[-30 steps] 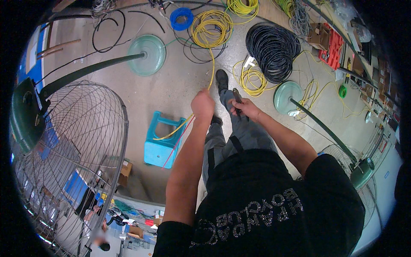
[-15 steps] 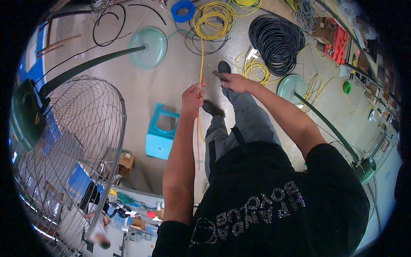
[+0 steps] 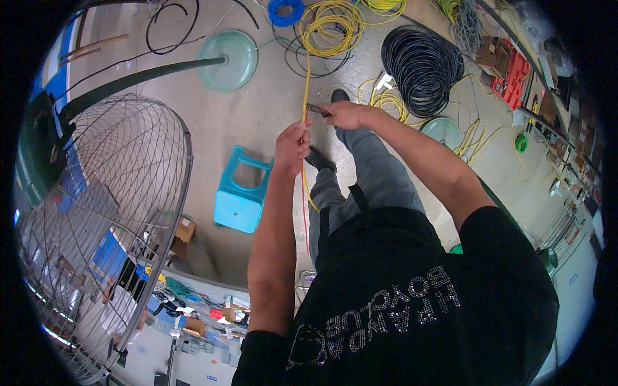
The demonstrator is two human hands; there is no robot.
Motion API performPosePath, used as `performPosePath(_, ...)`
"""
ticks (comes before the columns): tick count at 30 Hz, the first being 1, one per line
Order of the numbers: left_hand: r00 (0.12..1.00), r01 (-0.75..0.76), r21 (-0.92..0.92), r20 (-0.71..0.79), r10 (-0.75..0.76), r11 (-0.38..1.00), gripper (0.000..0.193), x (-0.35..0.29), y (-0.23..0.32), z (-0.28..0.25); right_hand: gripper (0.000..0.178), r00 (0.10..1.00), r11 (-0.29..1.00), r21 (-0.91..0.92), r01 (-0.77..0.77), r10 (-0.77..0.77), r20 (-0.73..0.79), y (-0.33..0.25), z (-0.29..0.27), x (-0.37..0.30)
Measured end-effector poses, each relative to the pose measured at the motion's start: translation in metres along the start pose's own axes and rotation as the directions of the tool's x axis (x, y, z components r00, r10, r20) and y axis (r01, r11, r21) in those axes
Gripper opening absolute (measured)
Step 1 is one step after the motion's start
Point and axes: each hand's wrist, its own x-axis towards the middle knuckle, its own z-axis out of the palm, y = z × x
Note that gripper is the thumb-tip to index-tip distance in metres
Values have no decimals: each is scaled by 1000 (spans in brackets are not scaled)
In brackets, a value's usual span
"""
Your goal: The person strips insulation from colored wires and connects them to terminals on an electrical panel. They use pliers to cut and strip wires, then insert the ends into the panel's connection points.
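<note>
In my left hand [image 3: 293,147] I grip a yellow cable [image 3: 307,83], fingers closed round it. A thin red wire [image 3: 304,215] hangs below that fist beside a yellow length. My right hand [image 3: 347,116] is closed on dark pliers [image 3: 320,111]. Their jaws meet the cable just above my left fingers; whether they bite into it is too small to tell. Upward, the cable leads to a loose yellow coil [image 3: 331,32] on the floor.
A turquoise stool [image 3: 239,202] stands left of my legs, near a large caged fan [image 3: 129,174]. Behind lie a blue coil [image 3: 285,11] and a big black cable coil [image 3: 421,71]. Farther right are a red case [image 3: 512,80] and a round green fan base [image 3: 442,133].
My right hand has moved left, bringing the pliers from beside the cable to touch it. My left hand keeps its hold. The whole view has shifted slightly.
</note>
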Motion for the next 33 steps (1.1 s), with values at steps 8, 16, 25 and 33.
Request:
performPosePath(8,1000,-1,-14,-15,0,1000,24,0,1,-5,59,999,995,-89,39,-40,-2,-21,-15,-3)
performPosePath(16,1000,23,-33,-16,-24,999,22,0,3,-9,64,998,998,-43,46,-44,45,-29,-19,1)
performPosePath(25,1000,27,-44,9,-27,999,21,1,3,-11,62,996,998,-34,55,-52,71,-27,-20,8)
performPosePath(33,999,33,-43,-18,-33,999,22,3,2,-9,60,997,997,-25,67,-66,30,-24,-15,9)
